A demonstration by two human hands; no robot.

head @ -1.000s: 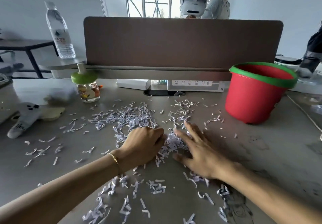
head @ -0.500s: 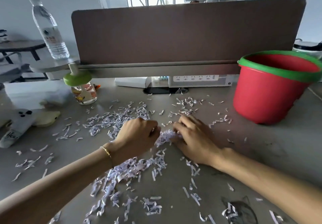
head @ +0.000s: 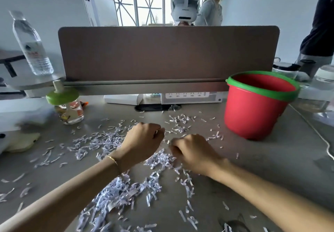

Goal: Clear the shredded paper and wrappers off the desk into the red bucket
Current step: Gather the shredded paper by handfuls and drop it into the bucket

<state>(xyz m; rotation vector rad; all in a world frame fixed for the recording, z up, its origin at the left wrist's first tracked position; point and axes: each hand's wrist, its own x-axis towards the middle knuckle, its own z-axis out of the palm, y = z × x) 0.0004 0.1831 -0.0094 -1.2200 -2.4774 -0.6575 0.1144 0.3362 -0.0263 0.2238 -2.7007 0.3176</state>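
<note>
Pale lilac shredded paper (head: 117,193) lies scattered over the grey desk (head: 271,168), thickest near the front and left of centre. My left hand (head: 142,143) and my right hand (head: 194,152) are side by side at the middle of the desk, both curled into fists over the shreds. A few strips show at the fingers; what is inside the fists is hidden. The red bucket (head: 253,112) with a green rim stands upright at the right, apart from my right hand.
A brown divider panel (head: 168,54) closes the back of the desk, with a white power strip (head: 189,97) under it. A green-lidded jar (head: 67,107) and a water bottle (head: 31,44) stand at the left. A white cable (head: 316,132) runs along the right. People stand behind the panel.
Both hands have closed from spread fingers into fists, gathering shreds between them, and have lifted slightly. The view has drawn closer to the desk.
</note>
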